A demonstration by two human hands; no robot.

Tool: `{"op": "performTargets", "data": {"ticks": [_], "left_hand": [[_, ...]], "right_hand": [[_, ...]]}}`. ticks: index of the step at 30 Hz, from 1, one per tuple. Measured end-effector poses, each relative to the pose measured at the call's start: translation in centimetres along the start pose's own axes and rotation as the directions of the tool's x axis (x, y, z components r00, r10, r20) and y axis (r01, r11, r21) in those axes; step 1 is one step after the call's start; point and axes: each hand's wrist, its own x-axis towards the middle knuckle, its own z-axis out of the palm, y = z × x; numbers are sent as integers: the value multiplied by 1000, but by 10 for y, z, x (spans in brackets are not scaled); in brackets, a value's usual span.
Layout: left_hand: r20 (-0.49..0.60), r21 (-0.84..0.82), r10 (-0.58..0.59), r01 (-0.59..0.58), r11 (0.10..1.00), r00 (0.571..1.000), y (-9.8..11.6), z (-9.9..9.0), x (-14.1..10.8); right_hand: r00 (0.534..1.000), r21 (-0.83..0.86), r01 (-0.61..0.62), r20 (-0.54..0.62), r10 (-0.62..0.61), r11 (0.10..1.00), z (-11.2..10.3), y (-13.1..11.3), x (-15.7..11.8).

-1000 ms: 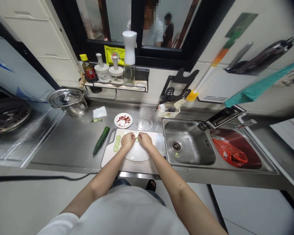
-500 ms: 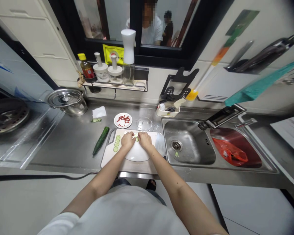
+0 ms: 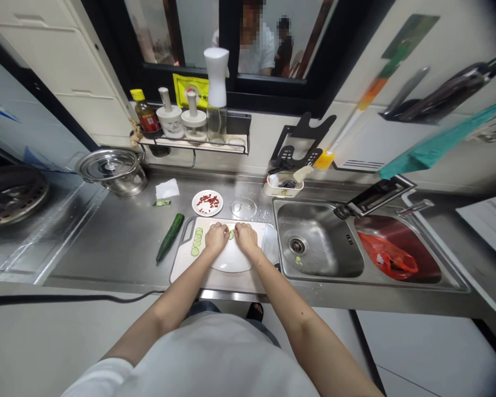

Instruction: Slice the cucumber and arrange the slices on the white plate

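A white plate (image 3: 231,263) rests on the white cutting board (image 3: 182,271). Over its far part, my left hand (image 3: 217,238) and my right hand (image 3: 246,239) face each other with fingers curled and closed. Their fingertips meet the edges of pale green cucumber slices (image 3: 231,235) between them; how many slices each hand pinches is partly hidden. A row of overlapping cucumber slices (image 3: 197,242) lies on the board's left side. Left of the board is an uncut cucumber (image 3: 170,238). A knife with a broad blade (image 3: 270,243) lies along the board's right edge.
Behind the board stands a small plate of chopped red pieces (image 3: 207,203). A sink (image 3: 322,237) adjoins the board on the right, with a red bag (image 3: 391,259) in its second basin. A lidded steel pot (image 3: 113,171) is at the back left. A seasoning rack (image 3: 194,144) hangs behind.
My hands have shifted very slightly over the plate, and the cucumber slice between them sits at a different angle. Everything else looks unchanged.
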Motion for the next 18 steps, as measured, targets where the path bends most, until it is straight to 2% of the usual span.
{"op": "performTargets", "data": {"ticks": [18], "left_hand": [[5, -15, -62, 62, 998, 998, 5, -5, 6]], "right_hand": [[998, -45, 25, 50, -23, 999, -2, 0, -2]]}}
